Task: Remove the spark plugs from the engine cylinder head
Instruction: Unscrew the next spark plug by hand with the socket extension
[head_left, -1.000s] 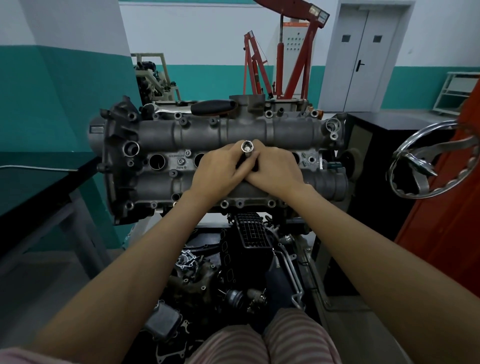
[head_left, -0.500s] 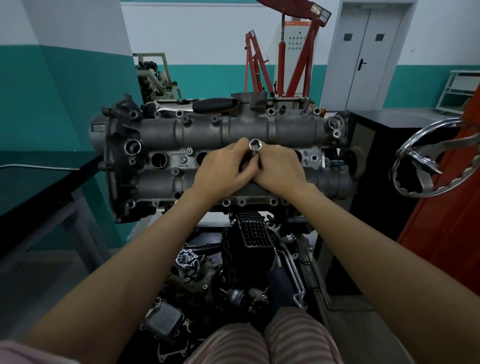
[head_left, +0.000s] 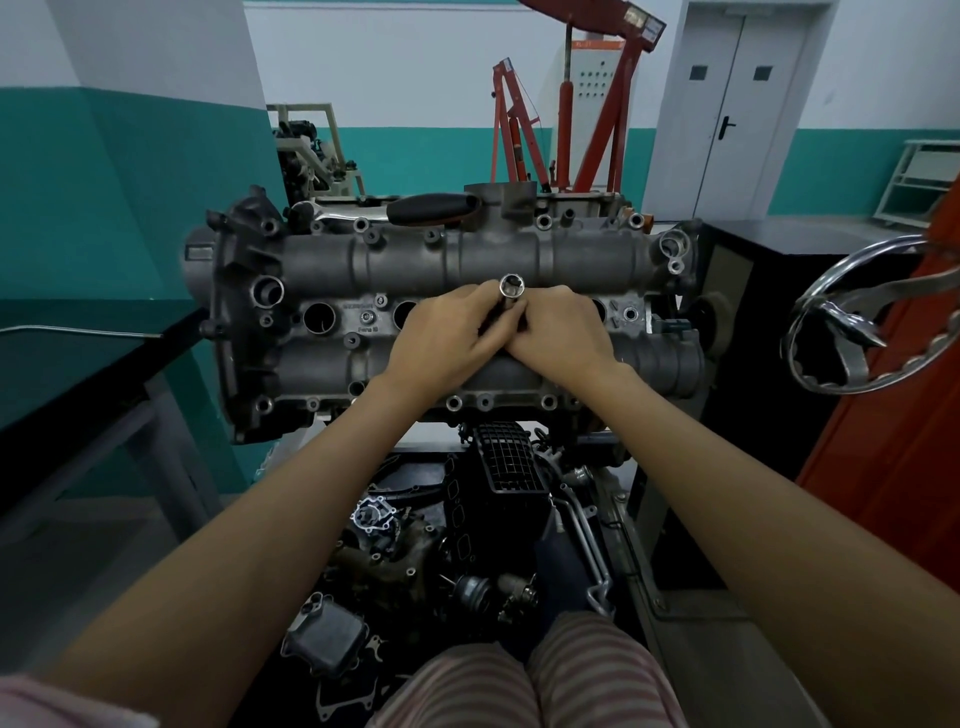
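The grey engine cylinder head (head_left: 447, 265) stands on a stand in front of me, its row of spark plug wells facing me. Two open wells (head_left: 319, 317) show at the left. A chrome spark plug socket (head_left: 511, 289) sticks out of a middle well, its hollow end toward me. My left hand (head_left: 447, 343) and my right hand (head_left: 563, 332) meet around the socket's shaft, fingers curled round it. The well under the hands is hidden, and no spark plug is visible.
A ratchet with a black handle (head_left: 431, 207) lies on top of the head. A chrome hand wheel (head_left: 862, 322) juts out at the right by a red cabinet (head_left: 893, 441). A dark table (head_left: 78, 374) stands left. Loose engine parts (head_left: 415, 545) lie on the floor below.
The socket's open end has drifted slightly to the right with both hands still round it; the hands have barely shifted.
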